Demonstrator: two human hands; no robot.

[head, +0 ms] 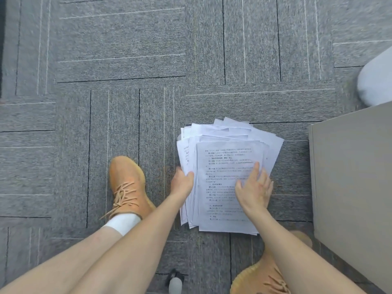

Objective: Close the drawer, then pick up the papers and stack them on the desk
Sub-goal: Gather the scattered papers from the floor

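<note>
A loose, fanned pile of white printed papers [224, 158] lies on the grey carpet in front of me. My left hand [182, 181] grips the pile's left edge, thumb on top and fingers under the sheets. My right hand [254, 185] lies flat on the top sheet with fingers spread, pressing on it. The grey drawer cabinet [352, 183] stands just right of the papers; only its flat top and left side show, and its drawer front is out of sight. No desk top is in view.
My orange shoes [127, 185] [267, 276] stand left of and below the papers, with my bare legs low in the frame. A white rounded object [377, 81] sits at the right edge behind the cabinet. A small dark and white object [175, 281] lies near the bottom.
</note>
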